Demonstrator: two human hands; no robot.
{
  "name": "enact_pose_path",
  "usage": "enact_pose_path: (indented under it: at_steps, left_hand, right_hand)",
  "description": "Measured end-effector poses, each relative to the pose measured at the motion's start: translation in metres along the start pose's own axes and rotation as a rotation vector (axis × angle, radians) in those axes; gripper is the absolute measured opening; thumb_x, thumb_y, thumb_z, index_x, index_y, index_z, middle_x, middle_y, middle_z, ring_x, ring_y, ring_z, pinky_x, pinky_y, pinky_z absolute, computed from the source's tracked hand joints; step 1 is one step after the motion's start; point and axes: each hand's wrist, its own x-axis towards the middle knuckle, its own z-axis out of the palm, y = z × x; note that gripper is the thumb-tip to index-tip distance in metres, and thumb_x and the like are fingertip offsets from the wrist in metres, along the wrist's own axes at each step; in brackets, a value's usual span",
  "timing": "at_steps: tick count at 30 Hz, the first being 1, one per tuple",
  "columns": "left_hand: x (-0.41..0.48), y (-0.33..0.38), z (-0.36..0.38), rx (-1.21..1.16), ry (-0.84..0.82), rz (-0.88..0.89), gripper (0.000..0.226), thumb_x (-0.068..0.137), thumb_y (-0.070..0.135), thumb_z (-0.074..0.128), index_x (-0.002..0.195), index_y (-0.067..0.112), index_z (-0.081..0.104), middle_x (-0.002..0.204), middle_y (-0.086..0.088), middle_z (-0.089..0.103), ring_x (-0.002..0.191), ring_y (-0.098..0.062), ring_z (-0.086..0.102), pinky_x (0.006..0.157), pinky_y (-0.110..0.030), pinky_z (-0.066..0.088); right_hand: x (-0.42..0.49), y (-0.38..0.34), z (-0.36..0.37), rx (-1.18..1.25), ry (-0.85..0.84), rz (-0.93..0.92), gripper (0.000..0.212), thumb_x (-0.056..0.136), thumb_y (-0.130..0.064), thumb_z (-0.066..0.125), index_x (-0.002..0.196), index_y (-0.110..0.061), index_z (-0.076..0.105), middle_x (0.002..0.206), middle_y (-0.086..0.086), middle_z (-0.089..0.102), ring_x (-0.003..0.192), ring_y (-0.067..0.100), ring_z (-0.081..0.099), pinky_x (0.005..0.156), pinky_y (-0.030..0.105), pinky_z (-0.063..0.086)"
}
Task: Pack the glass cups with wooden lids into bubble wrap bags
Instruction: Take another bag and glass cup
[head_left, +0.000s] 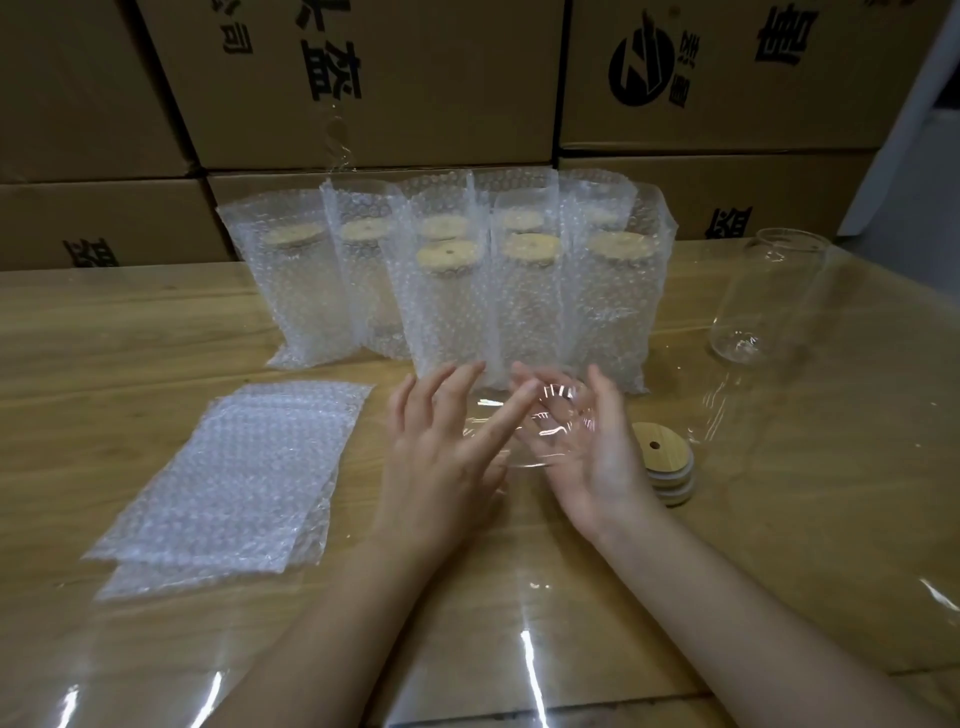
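Above mid-bench (779, 519), cradling a bare glass cup (548, 410) on its side: curling the right grip (587, 447) round it from below, spreading the left grip (441, 441) with straight fingers against its side, probably steadying it for lidding. Keeping stacked wooden lids (667, 467) just beside the right wrist, flat bubble wrap bags (228, 483) lying left, bagged cups (467, 301) standing behind, clear of the work.

A warehouse packing bench
Printed cartons (389, 78) stacked at twelve o'clock behind a wooden table (104, 338) lined with bubble-wrapped cups (449, 301)
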Motion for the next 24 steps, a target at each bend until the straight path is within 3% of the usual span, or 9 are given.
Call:
enact_pose_path:
  at_steps: [4,8,11,14,16,20,24]
  left_hand:
    - [0.0,0.005,-0.003,0.096,-0.034,0.012,0.079,0.069,0.02,0.077,0.134,0.041,0.038,0.127,-0.012,0.062,0.113,-0.037,0.059,0.099,-0.055,0.04]
    - [-0.001,0.006,-0.002,0.105,-0.038,-0.018,0.084,0.066,0.016,0.08,0.134,0.041,0.037,0.126,-0.012,0.062,0.112,-0.036,0.06,0.099,-0.055,0.041]
    - [-0.004,0.005,0.003,0.079,-0.019,-0.021,0.09,0.061,0.022,0.084,0.136,0.037,0.035,0.128,-0.015,0.06,0.117,-0.036,0.055,0.1,-0.055,0.038]
    - [-0.008,-0.001,0.009,-0.015,0.029,-0.037,0.094,0.062,0.026,0.087,0.139,0.03,0.033,0.131,-0.018,0.055,0.121,-0.034,0.045,0.102,-0.056,0.034]
    - [-0.01,-0.003,0.011,-0.1,0.048,-0.065,0.087,0.07,0.028,0.082,0.14,0.025,0.031,0.136,-0.017,0.046,0.122,-0.035,0.045,0.1,-0.059,0.036]
    - [-0.009,-0.001,0.014,-0.283,0.03,-0.162,0.075,0.085,0.048,0.058,0.144,0.016,0.023,0.137,-0.015,0.041,0.123,-0.033,0.045,0.101,-0.052,0.037]
    - [-0.009,-0.003,0.014,-0.519,0.043,-0.368,0.093,0.078,0.053,0.064,0.147,0.02,0.012,0.141,-0.017,0.042,0.127,-0.024,0.043,0.108,-0.035,0.031]
  right_hand:
    - [-0.004,-0.004,0.001,-0.43,0.013,-0.244,0.042,0.101,-0.045,0.028,0.119,-0.024,0.058,0.118,-0.005,0.066,0.107,0.01,0.063,0.073,0.018,0.052]
    - [-0.006,-0.004,-0.001,-0.695,-0.125,-0.399,0.04,0.088,-0.049,0.042,0.123,-0.032,0.051,0.133,-0.006,0.053,0.113,-0.002,0.054,0.083,0.01,0.044]
    - [-0.009,-0.001,-0.002,-0.89,-0.161,-0.598,0.042,0.085,-0.046,0.047,0.124,-0.032,0.045,0.134,0.002,0.047,0.116,0.004,0.051,0.093,0.018,0.043]
    - [-0.008,-0.002,-0.004,-1.085,-0.215,-0.888,0.043,0.091,-0.032,0.047,0.132,-0.02,0.043,0.141,0.009,0.039,0.132,0.02,0.041,0.106,0.039,0.039]
    - [-0.006,-0.003,-0.003,-1.131,-0.256,-0.975,0.045,0.092,-0.028,0.047,0.135,-0.016,0.042,0.147,0.016,0.034,0.139,0.019,0.032,0.111,0.037,0.032]
    - [-0.004,-0.003,-0.007,-1.125,-0.293,-0.955,0.048,0.097,-0.042,0.039,0.14,-0.019,0.038,0.152,0.012,0.031,0.141,0.02,0.031,0.112,0.045,0.032]
    - [-0.007,-0.005,-0.009,-0.889,-0.278,-0.654,0.043,0.098,-0.05,0.033,0.138,-0.035,0.031,0.145,0.001,0.043,0.125,0.018,0.052,0.102,0.044,0.044]
